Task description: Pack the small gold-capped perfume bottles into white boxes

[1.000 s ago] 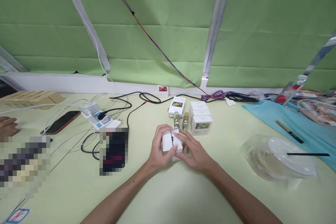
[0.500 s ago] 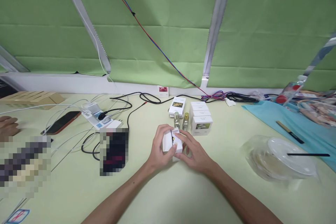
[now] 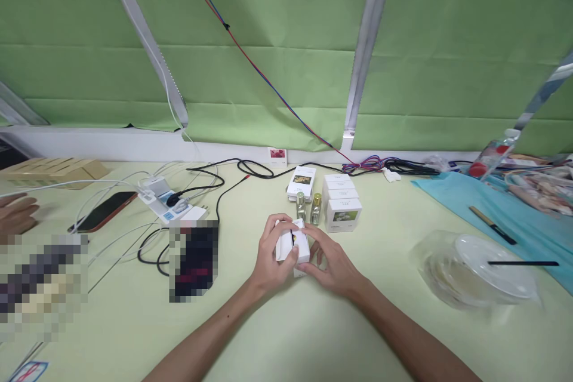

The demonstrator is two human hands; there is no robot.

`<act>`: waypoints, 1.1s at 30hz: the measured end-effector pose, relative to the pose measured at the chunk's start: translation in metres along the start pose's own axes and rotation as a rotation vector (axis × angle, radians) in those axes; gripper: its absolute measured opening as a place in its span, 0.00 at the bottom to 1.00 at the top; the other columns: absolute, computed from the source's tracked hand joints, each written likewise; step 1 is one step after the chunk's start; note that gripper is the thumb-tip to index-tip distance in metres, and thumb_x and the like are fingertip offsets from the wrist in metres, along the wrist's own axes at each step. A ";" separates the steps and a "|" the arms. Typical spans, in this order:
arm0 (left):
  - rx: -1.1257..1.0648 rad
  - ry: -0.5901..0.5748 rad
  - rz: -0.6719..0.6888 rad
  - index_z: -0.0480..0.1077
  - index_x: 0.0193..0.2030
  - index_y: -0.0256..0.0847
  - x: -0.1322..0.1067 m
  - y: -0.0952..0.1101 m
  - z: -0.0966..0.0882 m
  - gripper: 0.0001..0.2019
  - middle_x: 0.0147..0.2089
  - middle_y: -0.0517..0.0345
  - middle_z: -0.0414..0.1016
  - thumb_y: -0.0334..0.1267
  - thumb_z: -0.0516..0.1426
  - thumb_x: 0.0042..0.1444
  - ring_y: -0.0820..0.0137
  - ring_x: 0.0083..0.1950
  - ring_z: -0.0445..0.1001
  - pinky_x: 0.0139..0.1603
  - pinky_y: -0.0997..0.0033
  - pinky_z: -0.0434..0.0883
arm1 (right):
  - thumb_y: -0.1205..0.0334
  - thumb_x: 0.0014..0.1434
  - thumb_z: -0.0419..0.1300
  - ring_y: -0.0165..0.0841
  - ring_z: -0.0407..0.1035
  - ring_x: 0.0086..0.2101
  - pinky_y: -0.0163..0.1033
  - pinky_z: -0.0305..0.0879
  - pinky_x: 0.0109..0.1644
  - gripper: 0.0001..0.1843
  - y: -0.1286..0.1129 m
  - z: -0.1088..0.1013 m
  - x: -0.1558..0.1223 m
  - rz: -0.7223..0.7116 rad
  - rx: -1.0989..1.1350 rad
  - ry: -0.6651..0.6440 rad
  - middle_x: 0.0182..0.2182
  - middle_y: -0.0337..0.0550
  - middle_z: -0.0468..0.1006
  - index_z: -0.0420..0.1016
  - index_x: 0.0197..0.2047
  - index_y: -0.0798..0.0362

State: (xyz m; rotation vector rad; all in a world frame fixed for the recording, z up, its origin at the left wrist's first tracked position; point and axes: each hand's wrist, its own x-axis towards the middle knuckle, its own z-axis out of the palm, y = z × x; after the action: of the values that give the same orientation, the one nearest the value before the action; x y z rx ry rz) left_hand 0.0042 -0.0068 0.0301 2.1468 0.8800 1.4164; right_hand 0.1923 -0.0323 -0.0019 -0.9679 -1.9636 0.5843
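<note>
A small white box (image 3: 301, 246) is between my hands, low over the table. My left hand (image 3: 274, 256) grips its left side, the thumb near a dark gap with a yellow spot on the top. Against its right side are the fingertips and thumb of my right hand (image 3: 333, 262). Just beyond stand two small glass bottles, one with a silver cap (image 3: 300, 208) and one with a gold cap (image 3: 316, 209). Behind them lies a white box with a yellow flower picture (image 3: 301, 182). To the right, several white boxes (image 3: 342, 215) stand in a row.
On the left are a phone (image 3: 104, 211), a power strip (image 3: 168, 203) with cables and another person's hand (image 3: 17, 212). A lidded plastic container (image 3: 492, 265), a knife (image 3: 492, 225) and a blue cloth (image 3: 447, 191) lie at right. A pink-pictured box (image 3: 277, 157) stands at the back.
My hands keep hold of the white box with only slight finger shifts. The other person's hand at the left has spread its fingers and moved slightly right.
</note>
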 end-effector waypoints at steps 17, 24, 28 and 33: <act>-0.011 0.025 0.030 0.68 0.48 0.41 0.001 0.001 0.000 0.10 0.49 0.49 0.65 0.39 0.54 0.62 0.59 0.51 0.69 0.47 0.59 0.71 | 0.58 0.68 0.59 0.33 0.75 0.37 0.39 0.74 0.35 0.21 -0.008 -0.002 0.003 -0.218 -0.099 0.060 0.68 0.55 0.61 0.62 0.61 0.43; -0.059 0.026 -0.014 0.64 0.54 0.42 0.000 -0.002 0.001 0.15 0.50 0.49 0.65 0.43 0.55 0.63 0.59 0.50 0.69 0.48 0.58 0.71 | 0.58 0.68 0.58 0.28 0.69 0.28 0.40 0.73 0.34 0.16 -0.012 -0.006 0.003 -0.203 -0.103 0.022 0.68 0.55 0.61 0.66 0.58 0.45; -0.136 0.035 -0.050 0.59 0.62 0.44 -0.003 -0.004 0.001 0.22 0.56 0.46 0.65 0.45 0.56 0.63 0.56 0.57 0.68 0.54 0.55 0.70 | 0.59 0.68 0.58 0.30 0.72 0.32 0.39 0.73 0.32 0.17 -0.013 -0.006 0.005 -0.201 -0.071 0.022 0.67 0.54 0.62 0.66 0.59 0.44; -0.298 0.042 -0.072 0.51 0.69 0.44 -0.008 -0.007 0.004 0.32 0.61 0.42 0.63 0.49 0.57 0.62 0.53 0.60 0.69 0.55 0.52 0.70 | 0.59 0.68 0.58 0.30 0.72 0.31 0.39 0.73 0.33 0.16 -0.013 -0.006 0.006 -0.231 -0.094 0.043 0.66 0.56 0.63 0.65 0.58 0.45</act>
State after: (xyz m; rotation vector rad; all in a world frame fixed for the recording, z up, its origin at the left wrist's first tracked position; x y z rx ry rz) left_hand 0.0037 -0.0079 0.0188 1.8533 0.7030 1.4596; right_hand 0.1902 -0.0345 0.0135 -0.7887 -2.0434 0.3414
